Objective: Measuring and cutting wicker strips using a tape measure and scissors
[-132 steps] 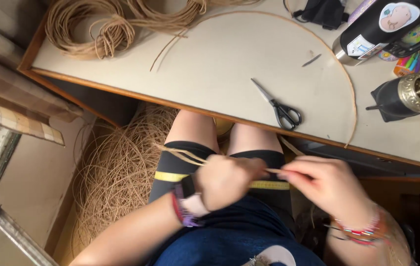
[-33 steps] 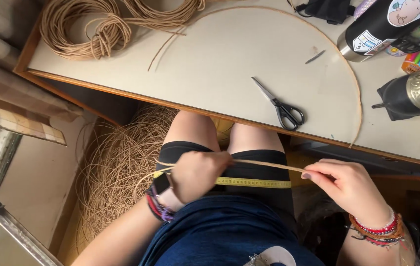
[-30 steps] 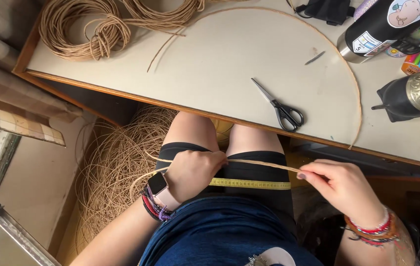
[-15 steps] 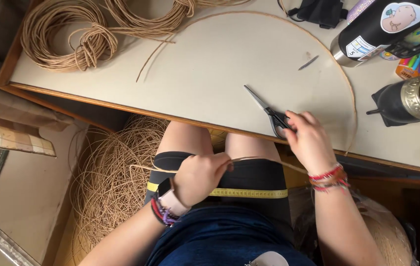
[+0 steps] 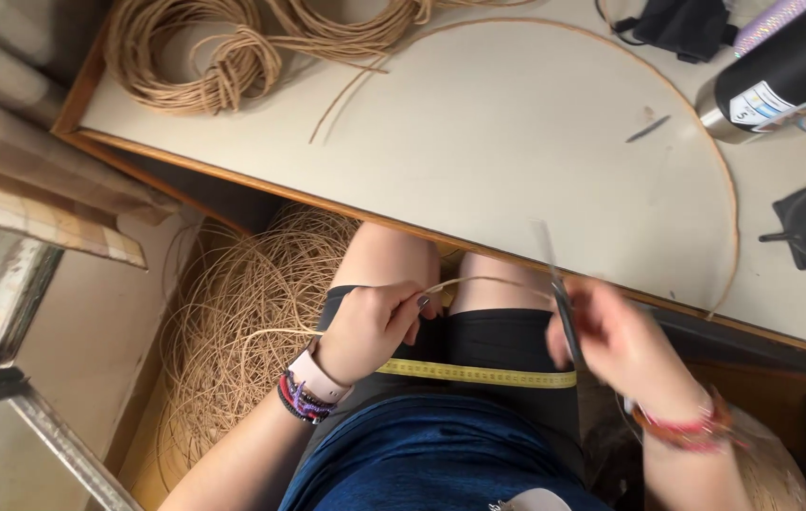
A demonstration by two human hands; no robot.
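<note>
**Head view: blades close to fingers, cane bowed under tension**

Head camera looks down on a seated person's lap at the edge of a pale table (image 5: pixel 479 151). Largest hazard first: the heap of loose cane (image 5: pixel 242 331) on the floor by the left leg feeds the strand being worked, and its loops lie tangled; a pull on the strand could drag several loops up together or snag it short.

Next, the cane strand (image 5: pixel 488 281) itself. It arches from the left hand (image 5: pixel 375 326) across the thighs toward the right hand (image 5: pixel 625 345), bowed and springy. The left hand is closed around it, fingers curled over the strand. If a cut parts it, I judge the free end could whip toward the legs or face.

Then the scissors (image 5: pixel 564 317). The right hand grips them, but it is motion-blurred, so I cannot tell whether the blades are apart or how near they sit to the strand. Fast movement with blades beside bare thighs and the other hand's fingers risks a nick.

Smallest: the yellow measuring tape (image 5: pixel 479 375) lies flat across the black shorts, held by nothing visible. A shift of the legs could let it slide, and any measured mark would be lost, giving a wrong cut length.
</note>
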